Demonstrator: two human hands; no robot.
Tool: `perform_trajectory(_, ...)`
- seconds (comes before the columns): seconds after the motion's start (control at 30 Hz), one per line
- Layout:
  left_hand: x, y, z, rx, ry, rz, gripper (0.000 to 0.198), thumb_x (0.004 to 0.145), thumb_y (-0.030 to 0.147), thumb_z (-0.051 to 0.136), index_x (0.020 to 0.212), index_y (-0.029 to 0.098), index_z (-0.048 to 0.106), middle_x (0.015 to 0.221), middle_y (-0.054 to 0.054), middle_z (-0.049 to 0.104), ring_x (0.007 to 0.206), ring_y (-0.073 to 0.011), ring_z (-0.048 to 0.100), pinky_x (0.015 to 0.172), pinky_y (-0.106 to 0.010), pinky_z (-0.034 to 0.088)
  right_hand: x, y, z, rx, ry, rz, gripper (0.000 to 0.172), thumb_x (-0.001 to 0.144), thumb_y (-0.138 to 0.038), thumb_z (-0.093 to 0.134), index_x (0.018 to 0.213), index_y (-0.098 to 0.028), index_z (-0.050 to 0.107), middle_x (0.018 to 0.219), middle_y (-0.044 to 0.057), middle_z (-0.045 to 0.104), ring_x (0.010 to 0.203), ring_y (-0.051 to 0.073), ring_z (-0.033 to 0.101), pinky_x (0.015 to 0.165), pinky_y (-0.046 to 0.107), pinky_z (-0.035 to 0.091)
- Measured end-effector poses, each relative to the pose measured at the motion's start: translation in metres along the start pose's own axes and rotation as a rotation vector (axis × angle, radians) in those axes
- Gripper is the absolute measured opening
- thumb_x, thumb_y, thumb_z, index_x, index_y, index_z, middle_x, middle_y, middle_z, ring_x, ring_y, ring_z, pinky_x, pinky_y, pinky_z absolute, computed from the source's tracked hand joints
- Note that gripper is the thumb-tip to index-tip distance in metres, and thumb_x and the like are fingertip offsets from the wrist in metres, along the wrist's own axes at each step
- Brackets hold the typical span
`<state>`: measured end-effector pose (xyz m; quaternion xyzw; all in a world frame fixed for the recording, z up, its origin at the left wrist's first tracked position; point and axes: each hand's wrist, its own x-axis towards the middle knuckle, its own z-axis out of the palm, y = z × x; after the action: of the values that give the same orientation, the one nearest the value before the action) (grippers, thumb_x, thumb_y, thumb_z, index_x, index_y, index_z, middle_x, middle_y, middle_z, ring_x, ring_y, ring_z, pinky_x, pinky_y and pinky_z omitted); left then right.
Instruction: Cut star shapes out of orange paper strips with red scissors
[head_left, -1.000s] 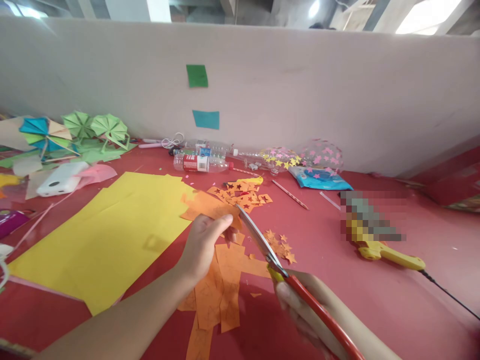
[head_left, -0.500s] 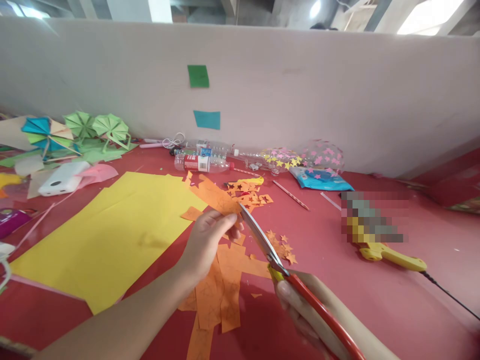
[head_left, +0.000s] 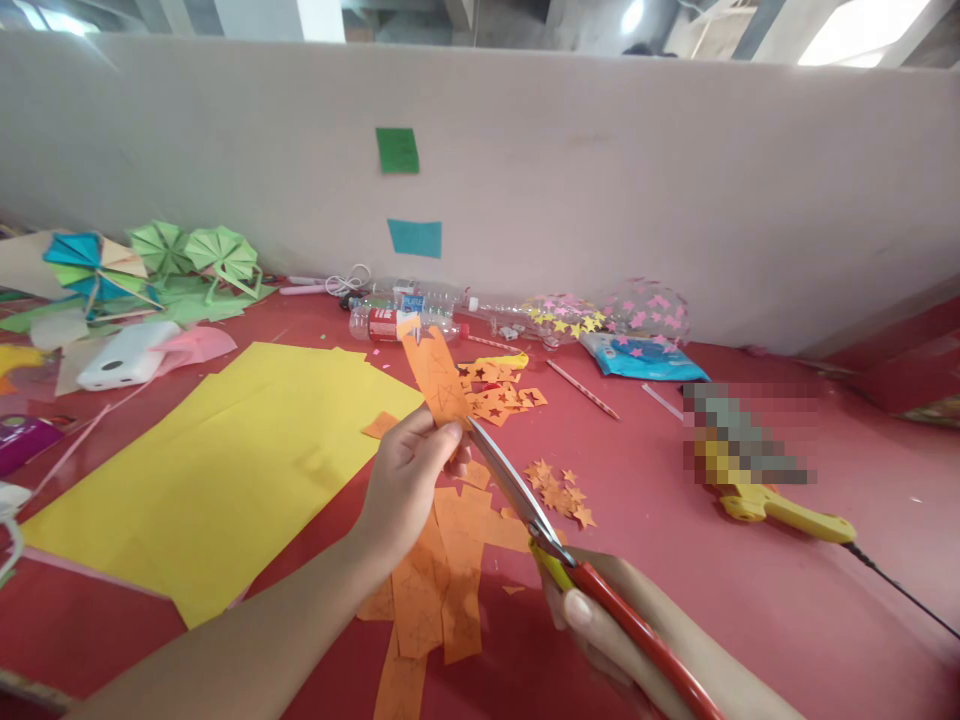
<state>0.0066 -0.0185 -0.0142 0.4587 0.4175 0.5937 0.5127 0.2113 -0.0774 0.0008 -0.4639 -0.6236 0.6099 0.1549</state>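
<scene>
Between thumb and fingers, my left hand (head_left: pixel 412 465) pinches an orange paper strip (head_left: pixel 439 380) with star outlines drawn on it. My right hand (head_left: pixel 600 610) grips red-handled scissors (head_left: pixel 551 540); their blades look nearly closed, with the tips at the strip's right edge beside my left thumb. Below my left hand lie more orange paper strips (head_left: pixel 424 590), some with drawn lines. A small heap of cut orange stars (head_left: pixel 559 490) rests right of the blades. Behind the strip are orange scraps with star-shaped holes (head_left: pixel 499 395).
Large yellow sheets (head_left: pixel 225 470) cover the table's left side. Plastic bottles (head_left: pixel 405 325), a blue packet (head_left: pixel 645 360) and a striped straw (head_left: pixel 583 389) lie toward the wall. At right is a yellow-handled tool (head_left: pixel 787 512), partly pixelated, with a cord. Folded paper umbrellas (head_left: pixel 221 255) stand back left.
My left hand has turned the orange strip more upright, so its drawn star faces me more. The scissors have shifted slightly left and down.
</scene>
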Motion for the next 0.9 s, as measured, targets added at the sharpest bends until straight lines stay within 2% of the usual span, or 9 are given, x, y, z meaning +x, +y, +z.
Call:
perform_trajectory(0.1, 0.0011, -0.0003, 0.0004, 0.022, 0.012, 0.007, 0.016, 0.08, 0.026, 0.055, 0.067, 0.018, 0.058, 0.061, 0.002, 0.056, 0.056, -0.0102, 0.051, 0.054, -0.023, 0.041, 0.0005, -0.0027, -0.0016, -0.017, -0.046, -0.028, 0.053, 0.083, -0.071, 0.047, 0.07, -0.021, 0.038, 0.053, -0.008, 0.038, 0.045, 0.007, 0.032, 0.043, 0.021, 0.024)
perform_trajectory(0.3, 0.0003, 0.0007, 0.0016, 0.023, -0.012, 0.003, 0.014, 0.079, 0.025, 0.054, 0.069, 0.018, 0.061, 0.06, 0.002, 0.055, 0.054, -0.0093, 0.05, 0.051, -0.022, 0.04, 0.0028, -0.0009, 0.0009, 0.06, 0.025, 0.016, 0.054, 0.083, -0.073, 0.044, 0.07, -0.021, 0.04, 0.052, -0.009, 0.033, 0.042, 0.005, 0.028, 0.039, 0.019, 0.022)
perform_trajectory(0.5, -0.0008, 0.0006, 0.0009, -0.001, -0.003, 0.002, 0.015, 0.079, 0.024, 0.054, 0.067, 0.018, 0.06, 0.059, 0.002, 0.056, 0.053, -0.0088, 0.05, 0.049, -0.021, 0.04, 0.0026, 0.0014, 0.001, 0.02, 0.052, 0.048, 0.055, 0.083, -0.074, 0.043, 0.069, -0.021, 0.04, 0.051, -0.009, 0.031, 0.042, 0.006, 0.025, 0.038, 0.021, 0.018)
perform_trajectory(0.7, 0.0006, -0.0002, 0.0008, -0.016, -0.006, 0.007, 0.014, 0.08, 0.023, 0.054, 0.068, 0.018, 0.06, 0.059, 0.002, 0.057, 0.053, -0.0079, 0.051, 0.051, -0.02, 0.041, 0.0027, -0.0043, -0.0021, -0.032, -0.037, 0.02, 0.054, 0.086, -0.072, 0.038, 0.069, -0.021, 0.034, 0.052, -0.009, 0.032, 0.043, 0.005, 0.029, 0.041, 0.021, 0.023)
perform_trajectory(0.9, 0.002, 0.0001, -0.0001, 0.014, -0.002, -0.001, 0.014, 0.078, 0.024, 0.054, 0.067, 0.017, 0.06, 0.058, 0.003, 0.057, 0.053, -0.0073, 0.05, 0.051, -0.019, 0.041, 0.0077, 0.0003, 0.001, -0.04, 0.029, 0.058, 0.063, 0.074, -0.085, 0.035, 0.067, -0.022, 0.034, 0.046, -0.011, 0.029, 0.036, 0.004, 0.026, 0.035, 0.019, 0.024)
